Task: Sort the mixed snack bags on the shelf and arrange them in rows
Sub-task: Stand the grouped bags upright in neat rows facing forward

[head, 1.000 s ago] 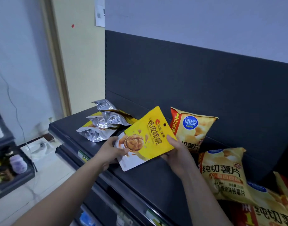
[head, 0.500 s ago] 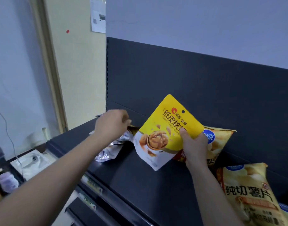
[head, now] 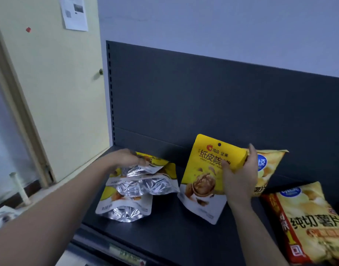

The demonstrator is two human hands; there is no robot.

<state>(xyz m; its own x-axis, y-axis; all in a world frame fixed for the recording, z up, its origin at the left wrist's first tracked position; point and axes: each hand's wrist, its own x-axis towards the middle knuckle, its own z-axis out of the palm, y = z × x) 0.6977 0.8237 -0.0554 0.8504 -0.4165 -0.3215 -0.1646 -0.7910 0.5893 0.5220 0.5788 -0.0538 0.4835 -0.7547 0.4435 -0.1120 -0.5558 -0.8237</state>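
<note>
Right hand [head: 239, 179] grips walnut bag [head: 201, 175]; left hand [head: 124, 157] on foil bags [head: 143, 186].

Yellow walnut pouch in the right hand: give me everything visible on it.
The walnut pouch is a glossy film stand-up bag: yellow upper part with a red logo, dark Chinese print and a round hang hole, white lower part, a cracked-walnut picture across the middle. It looks sealed. Upright, leaning slightly, front to camera. The right hand grips its right edge, thumb on the front. It overlaps a chip bag behind; whether its bottom touches the shelf is unclear.
</note>
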